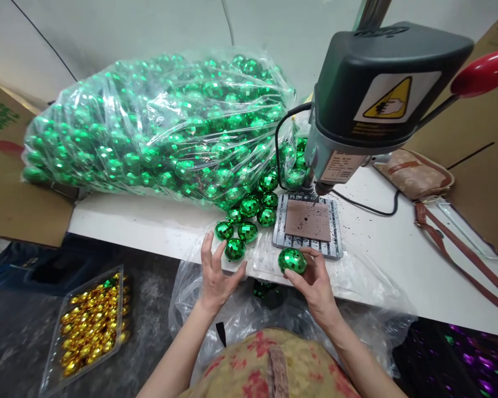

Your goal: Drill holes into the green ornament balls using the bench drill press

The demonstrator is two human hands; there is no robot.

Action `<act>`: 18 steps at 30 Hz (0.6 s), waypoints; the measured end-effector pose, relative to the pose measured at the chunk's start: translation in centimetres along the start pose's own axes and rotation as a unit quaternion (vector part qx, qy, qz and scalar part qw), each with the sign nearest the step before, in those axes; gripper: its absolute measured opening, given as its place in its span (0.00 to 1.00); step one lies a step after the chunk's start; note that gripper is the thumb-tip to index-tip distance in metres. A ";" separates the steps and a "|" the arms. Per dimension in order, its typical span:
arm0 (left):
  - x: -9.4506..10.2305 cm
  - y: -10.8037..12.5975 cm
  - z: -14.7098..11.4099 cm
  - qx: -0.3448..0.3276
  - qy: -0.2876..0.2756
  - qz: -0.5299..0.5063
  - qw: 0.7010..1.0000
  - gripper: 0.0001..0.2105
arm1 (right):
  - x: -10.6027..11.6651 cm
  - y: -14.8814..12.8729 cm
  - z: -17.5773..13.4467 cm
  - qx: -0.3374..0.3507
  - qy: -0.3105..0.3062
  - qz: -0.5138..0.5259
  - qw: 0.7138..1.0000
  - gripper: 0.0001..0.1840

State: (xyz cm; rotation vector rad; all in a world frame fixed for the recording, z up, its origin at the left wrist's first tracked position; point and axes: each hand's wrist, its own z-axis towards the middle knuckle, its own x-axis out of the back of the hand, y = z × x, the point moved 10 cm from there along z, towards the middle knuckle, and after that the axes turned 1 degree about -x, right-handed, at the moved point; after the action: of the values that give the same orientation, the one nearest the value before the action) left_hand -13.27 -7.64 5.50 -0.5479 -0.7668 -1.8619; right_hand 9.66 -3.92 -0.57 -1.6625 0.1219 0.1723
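Head view. R hand (315, 282): fingers closed to ball width, green faceted ball (292, 261) pinched btwn thumb and fingertips. Ball position: nr front edge of desk (120, 221), just in front of drill press base (280, 232); resting or lifted, can't tell. L hand (216, 279): fingers spread wide, nothing gripped, beside loose green balls (248, 232); contact w/ nearest ball can't be confirmed.

Caution, poss. faults:
1. Ball drop. Cause: smooth, curved surface, one-sided pinch, edge close by.
2. Loose balls roll off. Cause: nudge from L hand.
3. Base crowded. Cause: bag (157, 132) slumps, pushing more balls toward it.
4. Finger injury. Cause: hand under drill press (342, 94) chuck w/ spindle turning; spindle state can't be told
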 end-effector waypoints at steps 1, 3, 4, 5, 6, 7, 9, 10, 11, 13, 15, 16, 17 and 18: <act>0.4 0.2 0.0 -0.005 0.009 0.004 1.000 0.33 | 0.1 -0.1 0.0 0.013 0.010 -0.011 1.000 0.31; 0.9 0.6 0.1 -0.013 0.024 0.014 1.000 0.30 | 0.3 -0.3 0.1 0.036 0.025 -0.034 0.998 0.31; 1.0 0.8 0.2 -0.015 0.030 0.021 0.999 0.29 | 0.3 -0.4 0.1 0.045 0.029 -0.045 0.998 0.31; 1.2 1.0 0.2 -0.016 0.036 0.028 0.999 0.27 | 0.3 -0.5 0.1 0.052 0.030 -0.057 0.997 0.31; 1.4 1.1 0.3 -0.014 0.043 0.036 0.998 0.27 | 0.3 -0.5 0.1 0.059 0.029 -0.068 0.996 0.31; 1.6 1.3 0.3 -0.012 0.052 0.043 0.998 0.26 | 0.3 -0.6 0.1 0.065 0.027 -0.079 0.994 0.30; 2.0 1.7 0.3 -0.011 0.069 0.043 0.997 0.24 | 0.3 -0.8 0.0 0.078 0.025 -0.102 0.991 0.29; 2.2 2.1 0.3 -0.013 0.073 0.032 0.997 0.24 | 0.4 -0.9 -0.1 0.085 0.026 -0.113 0.990 0.28; 2.2 2.6 0.3 -0.017 0.072 0.010 0.997 0.23 | 0.4 -1.1 -0.1 0.093 0.026 -0.123 0.988 0.28; 1.8 4.1 0.2 -0.031 0.052 -0.061 0.996 0.23 | 0.5 -1.5 -0.3 0.111 0.027 -0.142 0.983 0.26; 0.9 5.9 0.3 -0.040 0.010 -0.149 0.988 0.24 | 0.3 -1.9 -0.4 0.129 0.025 -0.161 0.978 0.26; 0.2 6.8 0.5 -0.038 -0.019 -0.189 0.981 0.25 | 0.2 -2.1 -0.4 0.138 0.022 -0.170 0.976 0.27; -0.7 7.6 0.6 -0.030 -0.056 -0.223 0.973 0.27 | 0.1 -2.3 -0.5 0.148 0.020 -0.179 0.972 0.27; -1.7 8.3 0.8 -0.014 -0.100 -0.251 0.963 0.28 | 0.0 -2.6 -0.6 0.160 0.018 -0.189 0.969 0.28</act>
State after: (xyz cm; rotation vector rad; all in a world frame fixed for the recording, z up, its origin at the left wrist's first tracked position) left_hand -4.91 -8.37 7.10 -0.6039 -1.0908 -2.3073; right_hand 10.12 -4.27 2.00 -1.3371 -0.1350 -0.1606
